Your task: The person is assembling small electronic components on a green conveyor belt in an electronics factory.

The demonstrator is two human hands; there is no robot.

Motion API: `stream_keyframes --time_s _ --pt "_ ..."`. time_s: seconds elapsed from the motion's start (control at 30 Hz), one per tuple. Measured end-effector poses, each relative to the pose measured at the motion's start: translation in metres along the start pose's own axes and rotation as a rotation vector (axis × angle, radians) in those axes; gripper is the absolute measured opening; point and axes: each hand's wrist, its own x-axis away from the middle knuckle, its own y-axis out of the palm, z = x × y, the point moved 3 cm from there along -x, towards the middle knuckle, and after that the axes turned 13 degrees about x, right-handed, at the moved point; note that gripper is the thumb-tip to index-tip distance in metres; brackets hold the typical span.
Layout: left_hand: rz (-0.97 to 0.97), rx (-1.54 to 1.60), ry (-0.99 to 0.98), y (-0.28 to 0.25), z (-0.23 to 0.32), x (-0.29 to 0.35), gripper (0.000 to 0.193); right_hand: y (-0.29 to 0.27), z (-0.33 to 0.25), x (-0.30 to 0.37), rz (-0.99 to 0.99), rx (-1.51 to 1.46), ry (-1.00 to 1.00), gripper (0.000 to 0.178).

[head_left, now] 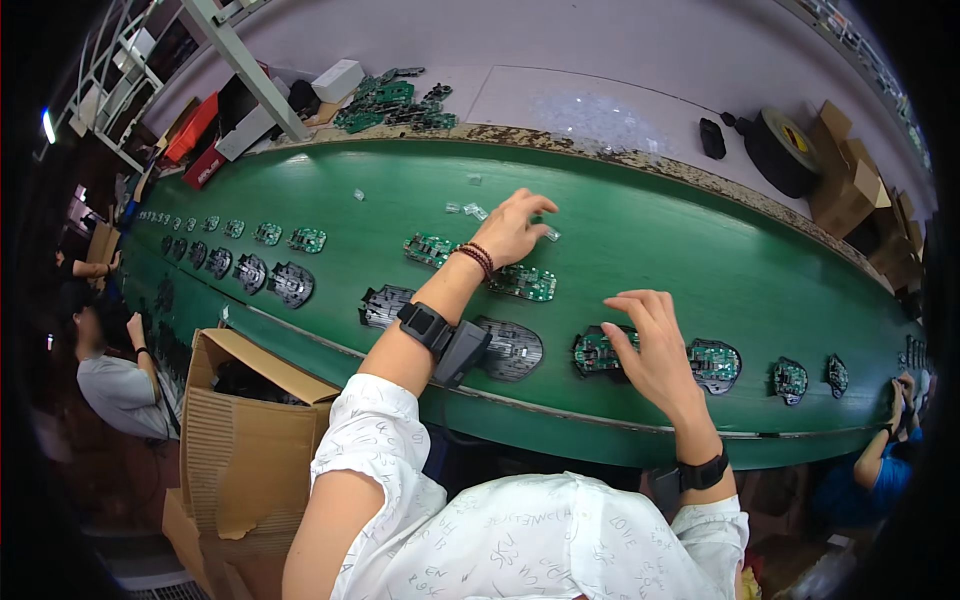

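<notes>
My left hand (pixel 508 232) reaches over the green belt with its fingers apart and slightly bent. A small clear plastic piece (pixel 551 234) lies by its fingertips; I cannot tell whether they touch. Beneath that wrist are two green circuit boards, one to the left (pixel 428 249) and one to the right (pixel 526 283). Nearer me sit two black mouse-shaped shells, one (pixel 384 306) partly behind my left forearm, the other (pixel 510 349) beside it. My right hand (pixel 655 350), open with thumb and fingers spread, hovers beside a shell with a board in it (pixel 597 351), partly covering it.
More shells with boards (pixel 715 365) line the belt (pixel 700 240) at right; rows of boards (pixel 307 240) and shells (pixel 291 284) stretch left. Loose clear pieces (pixel 474 211) lie farther back. A board pile (pixel 395 100), tape roll (pixel 782 152) and cardboard box (pixel 255 440) surround it. Co-workers (pixel 120 370) sit at both sides.
</notes>
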Motion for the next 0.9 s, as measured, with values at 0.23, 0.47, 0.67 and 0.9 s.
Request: stream_keyframes --time_s 0.23,0.47,0.67,0.9 --pt "-0.045 -0.139 0.226 0.025 -0.006 0.002 0.011 0.053 -0.027 -0.050 -0.152 -0.067 -0.260 0.037" --pt "0.157 0.142 0.163 0.001 0.048 0.061 0.009 0.062 -0.016 -0.040 -0.187 0.085 -0.258 0.053" --pt "0.222 0.072 0.175 -0.060 0.093 0.158 0.011 0.024 0.012 -0.034 -0.216 0.023 -0.161 0.052" --pt "0.034 -0.022 0.077 -0.020 0.101 0.182 0.013 0.005 0.044 -0.010 -0.289 -0.008 0.044 0.050"
